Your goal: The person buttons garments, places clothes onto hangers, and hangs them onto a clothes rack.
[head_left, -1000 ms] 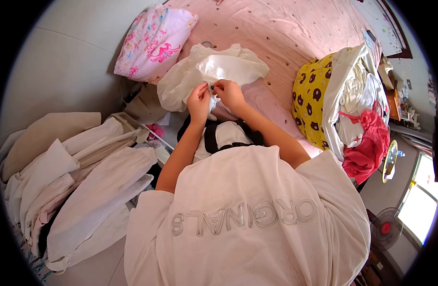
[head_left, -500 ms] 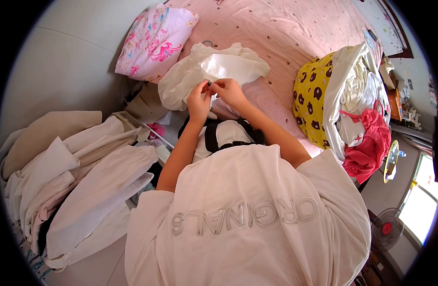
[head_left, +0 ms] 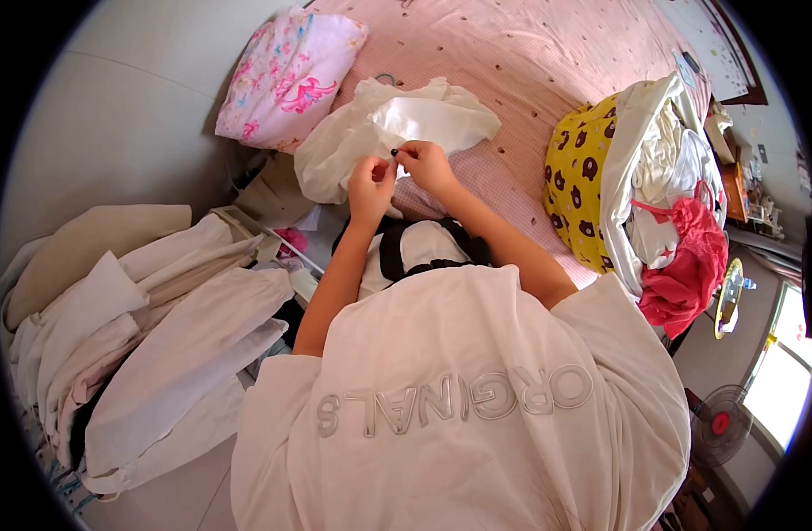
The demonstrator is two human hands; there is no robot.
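Observation:
A white garment (head_left: 335,146) with a shiny satin-like panel lies bunched on the bed's near edge. A hanger hook (head_left: 386,78) pokes out beyond its far side. At the garment's near edge, my left hand (head_left: 371,188) is closed in a pinch, seemingly on the white cloth. Just right of it, my right hand (head_left: 427,167) pinches a small dark round thing (head_left: 394,152), too small to name. Both sets of fingertips nearly meet there, and they hide most of what lies between them.
A pink checked bed (head_left: 503,53) spreads behind the garment. To the right stands a yellow bear-print basket (head_left: 570,168) filled with clothes, a red garment (head_left: 685,265) draped over it. A floral pillow (head_left: 291,80) leans back left. Pale clothes (head_left: 185,354) hang at left.
My fingertips have shifted slightly, drawing a little apart, and the small dark thing shows more plainly between them. The garment stays in nearly the same place.

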